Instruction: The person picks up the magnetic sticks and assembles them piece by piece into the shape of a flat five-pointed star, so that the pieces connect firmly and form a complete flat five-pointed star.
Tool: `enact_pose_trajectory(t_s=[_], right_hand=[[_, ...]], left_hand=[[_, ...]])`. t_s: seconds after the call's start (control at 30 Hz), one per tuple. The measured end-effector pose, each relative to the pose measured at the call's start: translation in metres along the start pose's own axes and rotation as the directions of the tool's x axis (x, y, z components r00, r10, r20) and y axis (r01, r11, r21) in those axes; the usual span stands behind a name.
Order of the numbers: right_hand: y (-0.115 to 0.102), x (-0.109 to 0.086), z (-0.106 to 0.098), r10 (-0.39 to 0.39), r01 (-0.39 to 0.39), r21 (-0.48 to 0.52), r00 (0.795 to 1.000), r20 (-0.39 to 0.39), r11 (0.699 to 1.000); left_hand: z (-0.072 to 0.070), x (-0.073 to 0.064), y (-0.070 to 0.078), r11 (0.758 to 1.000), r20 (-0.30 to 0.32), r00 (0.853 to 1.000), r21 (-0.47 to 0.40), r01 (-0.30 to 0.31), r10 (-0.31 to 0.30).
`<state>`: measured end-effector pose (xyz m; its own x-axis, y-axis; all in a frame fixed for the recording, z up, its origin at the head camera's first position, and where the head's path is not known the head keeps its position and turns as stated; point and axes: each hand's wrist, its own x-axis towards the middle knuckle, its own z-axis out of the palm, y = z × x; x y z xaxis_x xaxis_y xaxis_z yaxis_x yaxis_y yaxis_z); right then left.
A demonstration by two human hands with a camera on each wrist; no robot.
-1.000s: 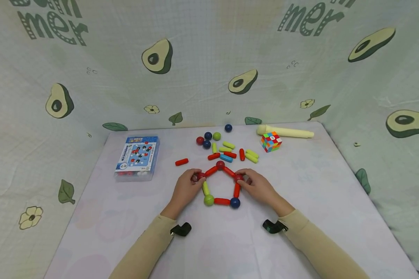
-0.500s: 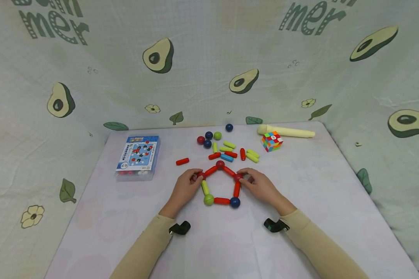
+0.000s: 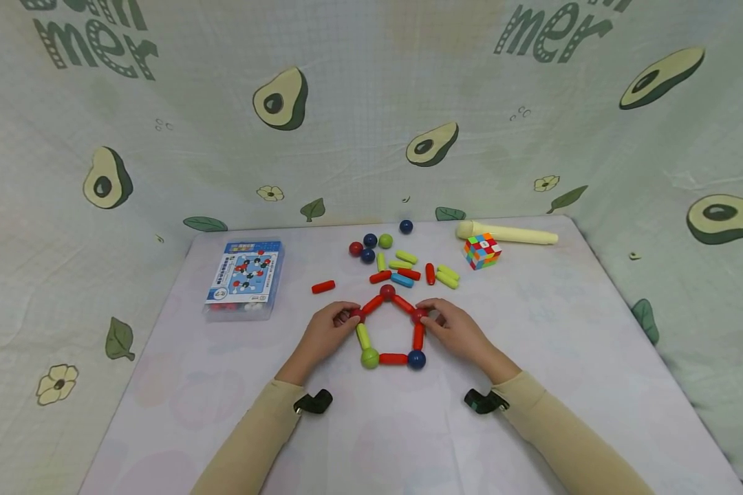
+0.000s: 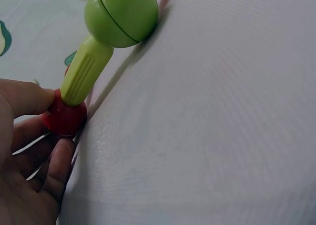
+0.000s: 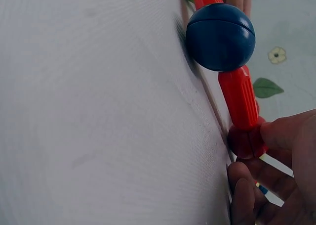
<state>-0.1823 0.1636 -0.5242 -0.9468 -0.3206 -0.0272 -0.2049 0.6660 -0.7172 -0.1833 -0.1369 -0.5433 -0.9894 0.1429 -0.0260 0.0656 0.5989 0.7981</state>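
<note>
A five-sided ring of balls and rods lies on the table between the two hands. At its left corner my left hand (image 3: 330, 330) pinches a red ball (image 4: 64, 116) between thumb and fingers. From that ball a yellow-green rod (image 4: 85, 72) runs to a green ball (image 3: 369, 357). My right hand (image 3: 457, 332) grips another red ball (image 5: 247, 141) at the right corner. A red rod (image 5: 239, 96) joins it to a dark blue ball (image 5: 220, 37). The third red ball (image 3: 387, 293) forms the far corner, with a red rod on each side. One more red rod (image 3: 393, 359) closes the near side.
Behind the ring lie several loose rods (image 3: 402, 280) and several loose balls (image 3: 368, 256). A single red rod (image 3: 323, 287) sits left of them. A clear plastic box (image 3: 244, 280) stands at the left; a puzzle cube (image 3: 482, 251) and a pale yellow microphone-shaped object (image 3: 514, 234) are at the back right.
The ring's far and right corners have shifted slightly left, with the right hand moving along. My left forearm has drawn a little left. Both hands keep their hold on the red balls.
</note>
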Motion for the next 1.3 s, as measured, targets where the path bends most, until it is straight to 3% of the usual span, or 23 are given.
enact_pose_trajectory(t_s=[1.03, 1.3], right_hand=[[0.0001, 0.0005, 0.0041, 0.024, -0.025, -0.043, 0.999, -0.027, 0.999], [-0.0004, 0.0008, 0.0049, 0.046, -0.048, -0.042, 0.998, -0.040, 0.998]], left_hand=[[-0.0015, 0.0000, -0.0042, 0.997, 0.044, 0.996, -0.005, -0.075, 0.075], [0.0000, -0.0007, -0.0010, 1.000, 0.034, 0.999, -0.015, -0.024, 0.024]])
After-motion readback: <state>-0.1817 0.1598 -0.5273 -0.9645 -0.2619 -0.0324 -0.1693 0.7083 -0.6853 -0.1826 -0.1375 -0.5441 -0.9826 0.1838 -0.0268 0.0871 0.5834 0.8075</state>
